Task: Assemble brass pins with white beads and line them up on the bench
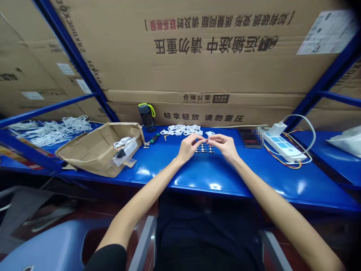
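My left hand point(188, 146) and my right hand point(226, 146) meet above the blue table, fingertips pinched together. Between them is something small and dark that I cannot make out. Just below the fingers, several small metal pieces point(203, 150) with pin-like ends lie in rows on the tabletop, partly covered by the hands. Behind the hands spreads a pile of white plastic parts point(180, 130) with ring-shaped openings. One more white part point(210, 133) lies to the right of that pile.
An open cardboard box point(90, 158) holding white parts stands left, near a green-handled screwdriver point(155, 138) and a dark bottle point(147, 117). White cords point(56, 131) lie far left. A dark flat device point(250, 138) and a white power strip point(284, 146) with cables are right. Cardboard point(197, 75) backs the table.
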`<state>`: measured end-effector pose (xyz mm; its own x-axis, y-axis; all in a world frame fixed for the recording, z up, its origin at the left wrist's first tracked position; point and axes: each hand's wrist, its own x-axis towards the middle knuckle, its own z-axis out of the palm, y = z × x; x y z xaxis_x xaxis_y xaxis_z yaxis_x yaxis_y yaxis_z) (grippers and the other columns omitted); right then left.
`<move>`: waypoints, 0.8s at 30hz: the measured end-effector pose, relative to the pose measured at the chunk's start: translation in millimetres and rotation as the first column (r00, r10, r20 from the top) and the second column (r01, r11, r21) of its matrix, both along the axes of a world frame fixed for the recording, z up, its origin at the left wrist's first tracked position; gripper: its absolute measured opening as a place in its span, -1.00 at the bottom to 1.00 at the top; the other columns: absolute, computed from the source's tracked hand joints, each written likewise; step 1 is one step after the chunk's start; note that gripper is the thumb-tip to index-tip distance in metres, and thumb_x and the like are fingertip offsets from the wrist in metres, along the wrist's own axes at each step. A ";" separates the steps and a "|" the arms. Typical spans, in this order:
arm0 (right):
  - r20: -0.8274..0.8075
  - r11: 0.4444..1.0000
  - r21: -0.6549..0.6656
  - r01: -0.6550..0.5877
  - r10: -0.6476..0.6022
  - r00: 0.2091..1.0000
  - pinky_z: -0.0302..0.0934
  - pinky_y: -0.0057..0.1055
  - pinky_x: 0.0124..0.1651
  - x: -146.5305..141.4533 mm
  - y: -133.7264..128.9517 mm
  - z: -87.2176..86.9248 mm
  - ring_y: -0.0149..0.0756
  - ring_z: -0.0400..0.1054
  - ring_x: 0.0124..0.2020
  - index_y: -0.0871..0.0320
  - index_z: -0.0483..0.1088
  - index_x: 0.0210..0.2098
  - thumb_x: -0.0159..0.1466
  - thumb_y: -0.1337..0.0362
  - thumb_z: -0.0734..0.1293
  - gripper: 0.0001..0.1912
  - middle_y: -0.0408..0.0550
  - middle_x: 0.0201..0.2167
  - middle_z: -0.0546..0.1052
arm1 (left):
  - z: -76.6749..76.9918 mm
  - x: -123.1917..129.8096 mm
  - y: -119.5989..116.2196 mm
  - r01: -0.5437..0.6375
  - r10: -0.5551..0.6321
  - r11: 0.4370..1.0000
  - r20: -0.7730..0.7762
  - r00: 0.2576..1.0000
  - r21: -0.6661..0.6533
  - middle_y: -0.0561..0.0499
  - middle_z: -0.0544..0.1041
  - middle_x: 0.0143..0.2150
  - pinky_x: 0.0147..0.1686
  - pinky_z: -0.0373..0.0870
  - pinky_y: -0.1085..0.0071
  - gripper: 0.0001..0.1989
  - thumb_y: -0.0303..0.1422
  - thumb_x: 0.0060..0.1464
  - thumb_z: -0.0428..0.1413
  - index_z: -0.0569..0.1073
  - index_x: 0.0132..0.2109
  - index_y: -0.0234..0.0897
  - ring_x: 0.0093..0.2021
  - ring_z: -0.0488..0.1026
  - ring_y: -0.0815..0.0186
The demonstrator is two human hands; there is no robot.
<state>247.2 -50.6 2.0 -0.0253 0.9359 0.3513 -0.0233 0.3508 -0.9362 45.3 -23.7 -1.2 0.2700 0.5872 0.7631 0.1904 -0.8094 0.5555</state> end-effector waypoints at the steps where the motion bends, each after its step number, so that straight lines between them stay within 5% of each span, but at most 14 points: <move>1: -0.005 1.000 -0.001 -0.009 0.009 1.000 0.52 -0.09 -0.03 -0.1 0.0 -0.1 0.03 0.63 -0.17 0.09 0.64 -0.22 0.02 -0.02 0.64 -0.57 0.00 -0.26 0.71 | 0.0 0.2 -0.2 0.002 -0.002 1.000 0.004 1.000 0.013 0.00 0.63 -0.25 -0.30 0.37 0.37 -0.76 -0.15 0.31 0.21 0.63 -0.18 -0.23 -0.31 0.48 0.32; 17: -0.086 0.996 -0.003 -0.089 0.089 0.992 0.51 -0.13 -0.05 0.2 0.8 -0.6 0.01 0.63 -0.11 0.07 0.61 -0.14 0.14 -0.03 0.59 -0.59 0.02 -0.19 0.71 | 3.5 -2.0 -1.5 -0.116 0.114 0.992 0.037 0.993 0.059 -0.03 0.62 -0.23 -0.25 0.46 0.35 -0.72 -0.12 0.33 0.18 0.61 -0.15 -0.23 -0.30 0.51 0.31; 24: -0.078 0.998 -0.005 -0.065 0.065 0.995 0.48 -0.20 -0.12 -0.7 0.9 -0.7 -0.06 0.62 -0.19 0.08 0.61 -0.20 0.12 0.01 0.61 -0.63 -0.03 -0.28 0.71 | 0.3 -0.7 -1.5 -0.062 0.060 0.993 0.021 0.998 0.102 -0.02 0.60 -0.23 -0.25 0.44 0.38 -0.77 -0.17 0.35 0.17 0.59 -0.14 -0.23 -0.28 0.51 0.32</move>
